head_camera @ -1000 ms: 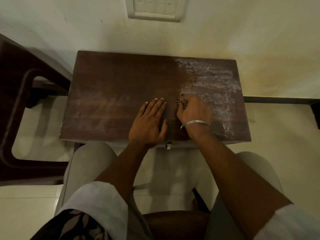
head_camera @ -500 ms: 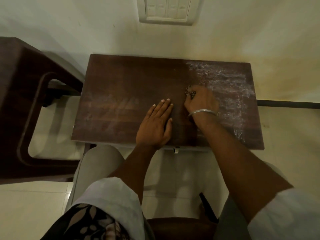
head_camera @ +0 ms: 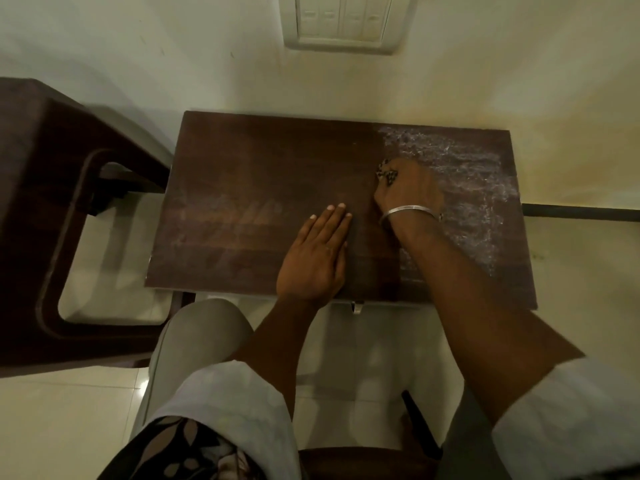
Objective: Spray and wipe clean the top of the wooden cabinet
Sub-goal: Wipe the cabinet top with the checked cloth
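The cabinet top (head_camera: 259,174) stands against the wall (head_camera: 138,46), below the switch panel (head_camera: 341,22). A chair (head_camera: 52,202) stands on the floor just left of it. The left hand (head_camera: 317,258) lies flat on the top near the middle of its front edge. The right hand (head_camera: 405,188) is just beside it, to the right and farther back, gripping a cloth (head_camera: 386,174) against the top. The spray film (head_camera: 467,188) lies on the top's right part.

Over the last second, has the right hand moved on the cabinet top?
Yes. The right hand, gripping a cloth, has slid across the cabinet top, away from its front edge and toward the wall.
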